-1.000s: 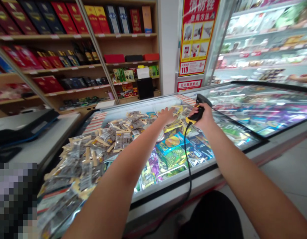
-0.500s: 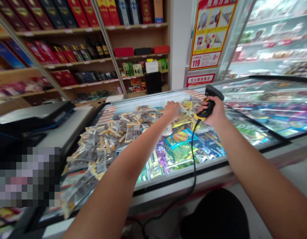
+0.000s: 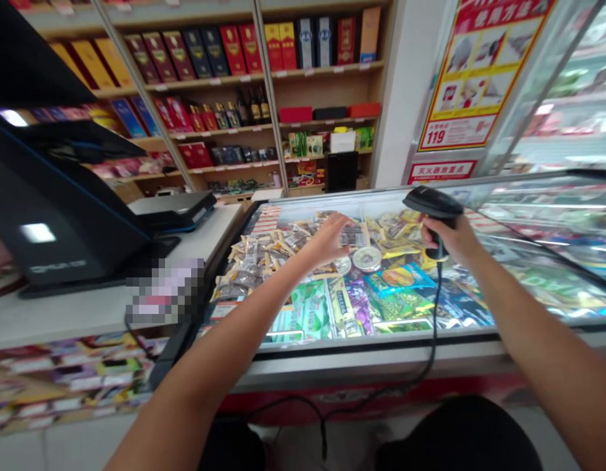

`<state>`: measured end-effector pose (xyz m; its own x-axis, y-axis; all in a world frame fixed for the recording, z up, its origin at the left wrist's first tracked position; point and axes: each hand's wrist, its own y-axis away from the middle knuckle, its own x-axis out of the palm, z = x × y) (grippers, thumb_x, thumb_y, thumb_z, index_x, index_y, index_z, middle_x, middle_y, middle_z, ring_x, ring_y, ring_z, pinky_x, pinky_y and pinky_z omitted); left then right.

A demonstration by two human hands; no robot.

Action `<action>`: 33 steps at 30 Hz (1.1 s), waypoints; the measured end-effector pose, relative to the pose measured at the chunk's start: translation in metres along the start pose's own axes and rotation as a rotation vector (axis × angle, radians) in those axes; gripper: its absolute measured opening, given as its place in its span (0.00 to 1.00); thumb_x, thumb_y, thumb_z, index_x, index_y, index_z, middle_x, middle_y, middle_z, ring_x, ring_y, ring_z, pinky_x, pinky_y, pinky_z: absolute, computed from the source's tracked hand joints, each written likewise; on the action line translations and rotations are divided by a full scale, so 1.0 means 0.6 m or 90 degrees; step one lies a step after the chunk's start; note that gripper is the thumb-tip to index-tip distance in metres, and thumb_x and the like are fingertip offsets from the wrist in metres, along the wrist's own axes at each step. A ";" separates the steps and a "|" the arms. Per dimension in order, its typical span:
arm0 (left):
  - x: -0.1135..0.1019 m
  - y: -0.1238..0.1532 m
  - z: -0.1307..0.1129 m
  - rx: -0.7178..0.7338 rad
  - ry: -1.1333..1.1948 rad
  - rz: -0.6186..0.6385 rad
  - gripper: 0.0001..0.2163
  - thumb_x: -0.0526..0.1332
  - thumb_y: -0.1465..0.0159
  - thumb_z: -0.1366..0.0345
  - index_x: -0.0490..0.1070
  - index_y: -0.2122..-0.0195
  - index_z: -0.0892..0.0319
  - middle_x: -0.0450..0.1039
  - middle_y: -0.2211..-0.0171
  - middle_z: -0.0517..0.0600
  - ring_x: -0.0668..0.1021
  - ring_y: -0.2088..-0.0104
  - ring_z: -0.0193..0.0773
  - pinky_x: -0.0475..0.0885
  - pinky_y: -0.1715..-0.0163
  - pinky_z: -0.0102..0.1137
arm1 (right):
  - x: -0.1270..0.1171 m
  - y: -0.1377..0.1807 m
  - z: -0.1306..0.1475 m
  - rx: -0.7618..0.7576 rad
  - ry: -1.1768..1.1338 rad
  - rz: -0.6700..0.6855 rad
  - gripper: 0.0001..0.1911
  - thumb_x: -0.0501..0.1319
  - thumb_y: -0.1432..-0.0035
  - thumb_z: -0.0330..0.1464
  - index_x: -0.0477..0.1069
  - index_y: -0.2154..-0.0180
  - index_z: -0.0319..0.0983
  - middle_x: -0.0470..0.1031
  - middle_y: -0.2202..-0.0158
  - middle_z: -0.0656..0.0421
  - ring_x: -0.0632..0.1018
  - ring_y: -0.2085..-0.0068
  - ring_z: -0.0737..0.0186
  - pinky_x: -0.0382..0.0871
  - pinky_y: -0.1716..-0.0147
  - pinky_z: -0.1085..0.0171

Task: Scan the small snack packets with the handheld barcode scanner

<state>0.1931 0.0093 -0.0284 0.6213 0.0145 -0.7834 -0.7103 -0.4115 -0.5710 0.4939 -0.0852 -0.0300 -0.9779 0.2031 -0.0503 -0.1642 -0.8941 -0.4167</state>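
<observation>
My right hand (image 3: pixel 453 237) grips the handle of a black barcode scanner (image 3: pixel 433 204) with a yellow trim, its head pointing left over the glass lid of a chest freezer (image 3: pixel 381 340). The scanner's black cable (image 3: pixel 433 327) hangs down over the freezer's front edge. My left hand (image 3: pixel 328 239) reaches out over a pile of small snack packets (image 3: pixel 264 258) lying on the lid and pinches one small clear packet (image 3: pixel 353 235) at its edge. Two small round tins (image 3: pixel 366 258) lie just below that packet.
A black checkout terminal (image 3: pixel 52 216) stands on the white counter (image 3: pixel 87 307) at the left. Wooden shelves (image 3: pixel 293 118) with red and blue boxes and bottles fill the back wall. A red safety poster (image 3: pixel 480 72) hangs at the right, beside a glass-fronted chiller (image 3: pixel 572 111).
The view has swung left and the terminal has come into sight. My left hand has closed on a small packet and lifted it a little. The scanner is now more upright.
</observation>
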 end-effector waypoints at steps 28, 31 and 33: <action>-0.023 0.042 0.048 -0.002 -0.013 -0.041 0.29 0.64 0.40 0.75 0.61 0.38 0.53 0.67 0.38 0.57 0.70 0.35 0.48 0.65 0.34 0.48 | 0.099 0.024 0.050 -0.254 0.520 0.294 0.07 0.70 0.55 0.38 0.75 0.74 0.45 0.75 0.79 0.59 0.73 0.77 0.58 0.62 0.73 0.61; -0.026 0.042 0.042 -0.026 -0.054 -0.045 0.27 0.64 0.40 0.73 0.63 0.39 0.54 0.67 0.39 0.57 0.71 0.37 0.47 0.67 0.35 0.46 | 0.091 0.020 0.041 -0.238 0.480 0.208 0.08 0.71 0.58 0.37 0.73 0.75 0.44 0.73 0.80 0.60 0.72 0.77 0.58 0.62 0.73 0.61; -0.028 0.042 0.037 -0.101 -0.113 -0.065 0.24 0.64 0.39 0.70 0.66 0.41 0.55 0.69 0.41 0.57 0.73 0.40 0.48 0.69 0.38 0.45 | 0.079 0.013 0.035 -0.181 0.406 0.098 0.10 0.71 0.59 0.37 0.72 0.74 0.43 0.72 0.79 0.61 0.71 0.75 0.58 0.61 0.73 0.60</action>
<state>0.1573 0.0190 -0.0349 0.6097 0.2176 -0.7622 -0.5769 -0.5375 -0.6150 0.4435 -0.0909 -0.0167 -0.7063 0.3543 -0.6129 0.0947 -0.8107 -0.5777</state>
